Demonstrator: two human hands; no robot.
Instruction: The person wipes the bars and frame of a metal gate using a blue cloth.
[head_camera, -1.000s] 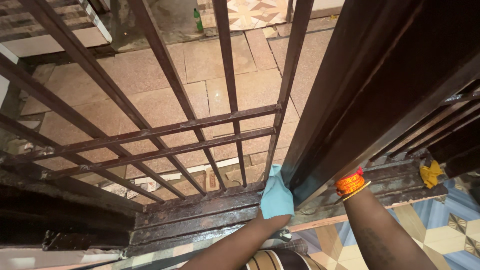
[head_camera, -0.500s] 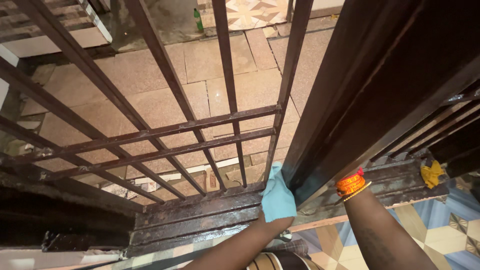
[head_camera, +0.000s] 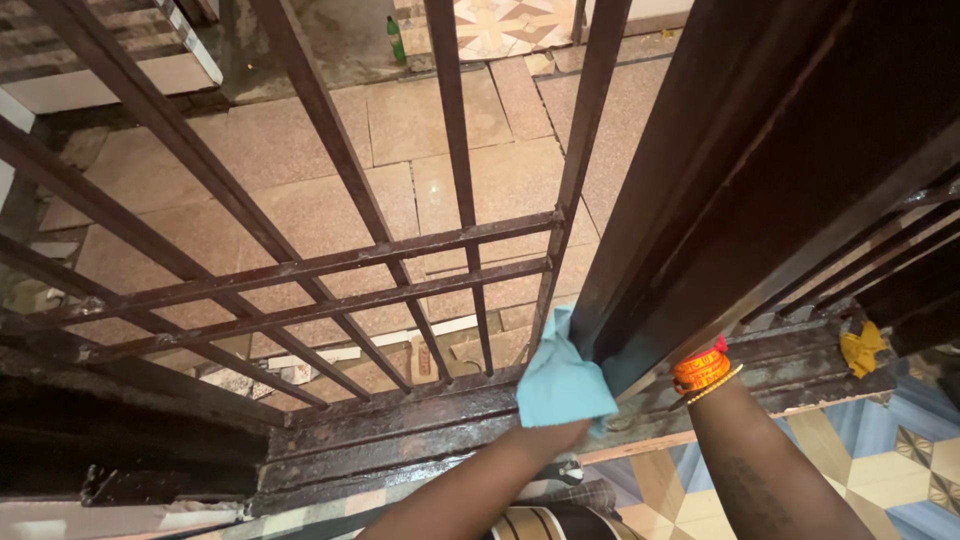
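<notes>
Pressing a blue cloth (head_camera: 560, 385) against the foot of the dark gate post (head_camera: 720, 190), the left hand (head_camera: 555, 432) lies hidden beneath it, grip unclear; the right hand, past the orange bangles (head_camera: 703, 366), is unseen. Beyond, the bars (head_camera: 455, 150) and wet sill (head_camera: 400, 430): the cloth could slip through onto the paving (head_camera: 300, 150).

- Cloth (head_camera: 560, 385): light turquoise, plain.
- Gate bars (head_camera: 345, 265): dark brown, rust-mottled.
- Wrist threads (head_camera: 702, 367): orange, red.
- Rag (head_camera: 860, 347): yellow.
- Floor tiles (head_camera: 895, 470): blue-cream geometric.
- Paving (head_camera: 480, 170): speckled pink.

Orange bangles (head_camera: 703, 368), bare forearms
</notes>
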